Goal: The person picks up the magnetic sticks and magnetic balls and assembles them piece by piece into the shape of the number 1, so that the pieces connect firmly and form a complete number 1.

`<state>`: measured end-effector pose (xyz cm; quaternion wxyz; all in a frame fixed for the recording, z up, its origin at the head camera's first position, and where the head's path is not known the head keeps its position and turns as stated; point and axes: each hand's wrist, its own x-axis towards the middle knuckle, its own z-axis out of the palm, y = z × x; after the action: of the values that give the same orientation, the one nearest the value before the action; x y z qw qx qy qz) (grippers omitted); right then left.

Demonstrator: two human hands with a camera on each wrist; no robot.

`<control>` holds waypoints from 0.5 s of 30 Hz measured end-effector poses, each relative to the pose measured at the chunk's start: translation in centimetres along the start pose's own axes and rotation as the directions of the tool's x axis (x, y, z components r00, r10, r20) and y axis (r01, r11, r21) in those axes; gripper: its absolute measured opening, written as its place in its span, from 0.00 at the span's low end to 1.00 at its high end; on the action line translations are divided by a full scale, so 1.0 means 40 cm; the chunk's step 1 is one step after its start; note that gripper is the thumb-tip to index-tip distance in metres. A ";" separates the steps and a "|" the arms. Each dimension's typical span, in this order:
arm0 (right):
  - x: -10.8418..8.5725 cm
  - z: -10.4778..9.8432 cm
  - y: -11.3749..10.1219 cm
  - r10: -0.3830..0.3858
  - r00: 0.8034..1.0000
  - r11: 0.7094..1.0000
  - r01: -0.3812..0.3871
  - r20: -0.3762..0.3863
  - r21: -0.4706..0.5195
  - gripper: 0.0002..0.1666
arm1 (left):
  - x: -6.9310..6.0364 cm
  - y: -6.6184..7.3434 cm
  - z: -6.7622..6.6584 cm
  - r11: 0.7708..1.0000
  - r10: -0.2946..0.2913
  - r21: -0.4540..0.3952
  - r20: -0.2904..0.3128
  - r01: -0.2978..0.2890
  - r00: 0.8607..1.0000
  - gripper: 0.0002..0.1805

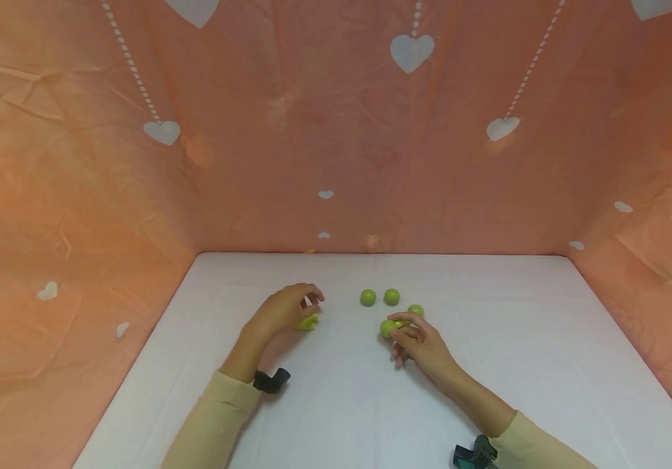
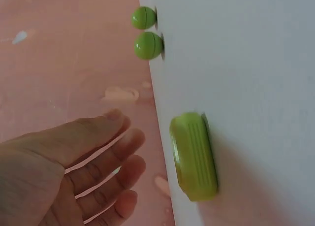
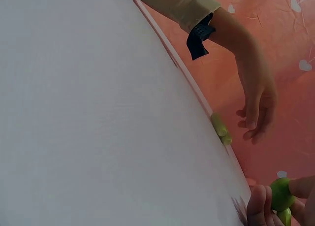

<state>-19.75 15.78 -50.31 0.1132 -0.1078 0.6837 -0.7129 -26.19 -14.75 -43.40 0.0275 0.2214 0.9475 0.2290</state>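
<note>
My left hand (image 1: 285, 309) hovers over a yellow-green ridged oblong piece (image 1: 308, 322) with fingers loosely bent and nothing in them. In the left wrist view this ridged piece (image 2: 194, 157) lies on the white surface, apart from the left hand (image 2: 88, 172). My right hand (image 1: 423, 348) pinches a green ball (image 1: 388, 327) between thumb and fingers. The right wrist view shows that green ball (image 3: 282, 194) with a yellow-green part (image 3: 284, 216) right below it; whether they are joined I cannot tell.
Two green balls (image 1: 367, 298) (image 1: 392, 296) rest beyond the right hand. Another green ball (image 1: 416, 311) sits just behind its fingers. The white table (image 1: 336, 404) meets orange sheeting (image 1: 336, 156) with pale hearts at the back and sides.
</note>
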 end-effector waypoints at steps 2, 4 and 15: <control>0.000 0.000 0.000 0.003 1.000 1.000 -0.003 -0.006 -0.001 0.28 | -0.001 -0.008 -0.003 1.000 -0.018 -0.003 0.014 0.018 1.000 0.10; 0.000 0.001 0.000 0.010 1.000 1.000 -0.010 -0.012 -0.011 0.28 | -0.003 -0.014 -0.006 0.999 -0.036 -0.018 0.031 0.036 0.999 0.10; 0.000 -0.005 0.000 0.018 0.999 0.998 -0.016 0.035 -0.057 0.26 | -0.014 -0.034 -0.012 0.993 -0.100 -0.044 0.104 0.105 0.989 0.06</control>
<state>-19.79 15.97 -50.31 0.1280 -0.1178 0.7026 -0.6900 -26.31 -16.28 -43.60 0.0931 0.1831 0.9490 0.2391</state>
